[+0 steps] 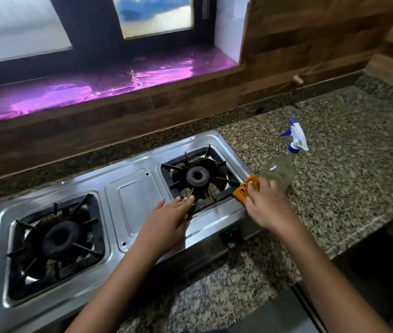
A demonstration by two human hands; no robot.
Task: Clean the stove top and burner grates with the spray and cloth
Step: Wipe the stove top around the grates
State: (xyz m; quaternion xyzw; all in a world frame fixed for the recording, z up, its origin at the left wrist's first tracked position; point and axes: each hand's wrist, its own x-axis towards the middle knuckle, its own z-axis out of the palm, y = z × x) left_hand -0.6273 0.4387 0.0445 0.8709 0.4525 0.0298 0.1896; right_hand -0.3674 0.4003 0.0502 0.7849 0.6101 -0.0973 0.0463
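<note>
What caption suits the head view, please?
Right hand presses orange cloth on steel stove corner; left hand touches black grate; clear spray bottle behind.

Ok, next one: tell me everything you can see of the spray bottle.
The spray bottle has a clear plastic body, a white trigger head with blue parts and a blue collar. It stands on the speckled granite counter, just right of the steel stove, and leans slightly in this view. The right hand, pressing an orange cloth, overlaps its base; contact cannot be told. Liquid level unclear.
</note>
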